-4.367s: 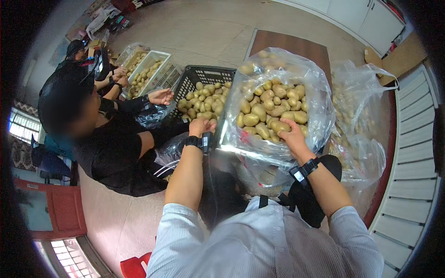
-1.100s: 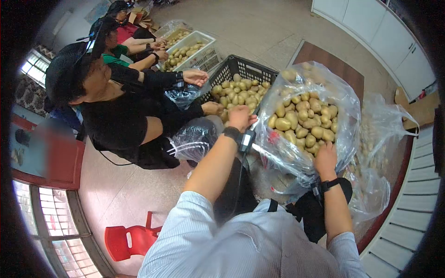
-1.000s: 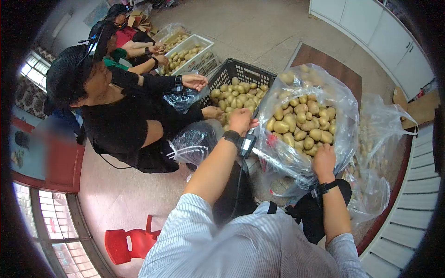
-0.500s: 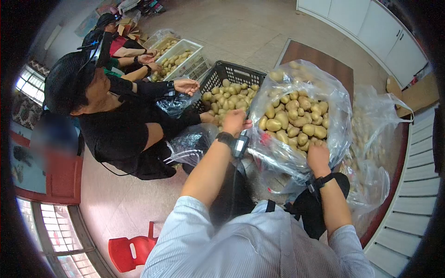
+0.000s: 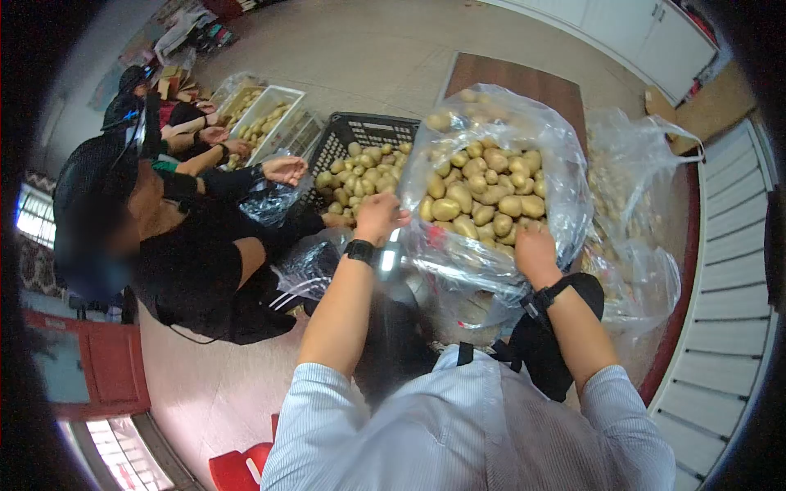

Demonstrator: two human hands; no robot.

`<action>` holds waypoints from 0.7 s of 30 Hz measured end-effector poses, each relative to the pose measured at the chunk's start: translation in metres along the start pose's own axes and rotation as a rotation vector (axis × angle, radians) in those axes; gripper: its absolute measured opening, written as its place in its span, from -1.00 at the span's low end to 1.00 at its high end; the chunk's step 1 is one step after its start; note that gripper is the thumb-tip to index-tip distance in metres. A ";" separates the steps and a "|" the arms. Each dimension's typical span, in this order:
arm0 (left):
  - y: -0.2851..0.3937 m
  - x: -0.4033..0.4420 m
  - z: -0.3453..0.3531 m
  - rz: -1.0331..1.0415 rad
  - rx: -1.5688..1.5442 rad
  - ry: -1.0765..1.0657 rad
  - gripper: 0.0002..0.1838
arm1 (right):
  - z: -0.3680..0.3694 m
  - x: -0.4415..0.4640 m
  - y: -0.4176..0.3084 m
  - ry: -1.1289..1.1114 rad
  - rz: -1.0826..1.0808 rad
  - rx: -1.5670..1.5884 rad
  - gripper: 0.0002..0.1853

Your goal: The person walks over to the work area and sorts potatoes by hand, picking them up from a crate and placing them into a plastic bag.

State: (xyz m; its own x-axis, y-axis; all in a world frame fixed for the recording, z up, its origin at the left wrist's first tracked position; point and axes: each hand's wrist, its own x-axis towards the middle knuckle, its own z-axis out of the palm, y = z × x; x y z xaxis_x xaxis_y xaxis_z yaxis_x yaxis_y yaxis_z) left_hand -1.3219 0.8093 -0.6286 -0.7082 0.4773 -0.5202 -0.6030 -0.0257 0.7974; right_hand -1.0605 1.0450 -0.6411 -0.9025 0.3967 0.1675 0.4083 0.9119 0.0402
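A large clear plastic bag point(image 5: 564, 176) stands open in front of me, filled with potatoes point(image 5: 483, 192). At its left edge is my left hand point(image 5: 381, 218), fingers curled together on the bag's rim. My right hand point(image 5: 536, 252) is closed on the near right part of the rim, knuckles up, beside the potatoes. Bag film bunches below that hand. Left of the bag, a black plastic crate point(image 5: 372, 127) also contains potatoes point(image 5: 366, 173).
A co-worker in black point(image 5: 188, 254) sits close on my left, one hand point(image 5: 285, 170) held over the crate. Further back, others work at white crates point(image 5: 286, 100). More plastic bags point(image 5: 626, 172) lie on the right. A red chair point(image 5: 237, 468) stands behind at lower left.
The view has turned, so the bag, crate and people appear further left. My hands stay at the same places on the bag's rim.
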 end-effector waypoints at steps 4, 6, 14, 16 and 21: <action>0.008 -0.018 0.015 0.041 0.047 0.041 -0.76 | -0.004 0.001 0.001 -0.070 -0.012 -0.011 -0.87; 0.004 -0.013 0.014 0.044 0.034 0.036 -0.72 | -0.008 0.001 0.002 -0.066 0.003 0.058 -0.86; 0.001 -0.014 0.021 -0.012 0.072 -0.075 -0.60 | 0.003 0.021 0.011 0.049 0.248 0.833 -0.71; 0.004 -0.022 0.032 -0.032 0.128 -0.138 -0.60 | -0.007 0.025 0.009 -0.036 0.364 1.118 -0.70; 0.002 -0.040 0.063 -0.089 0.178 -0.195 -0.55 | -0.029 0.033 -0.009 -0.398 0.660 1.975 -0.81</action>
State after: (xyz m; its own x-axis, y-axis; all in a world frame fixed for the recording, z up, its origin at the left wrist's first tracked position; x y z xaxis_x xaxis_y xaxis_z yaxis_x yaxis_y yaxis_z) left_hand -1.2711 0.8453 -0.5870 -0.5608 0.6312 -0.5358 -0.5734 0.1707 0.8013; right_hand -1.0897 1.0467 -0.6071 -0.8038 0.3792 -0.4584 0.1917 -0.5643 -0.8030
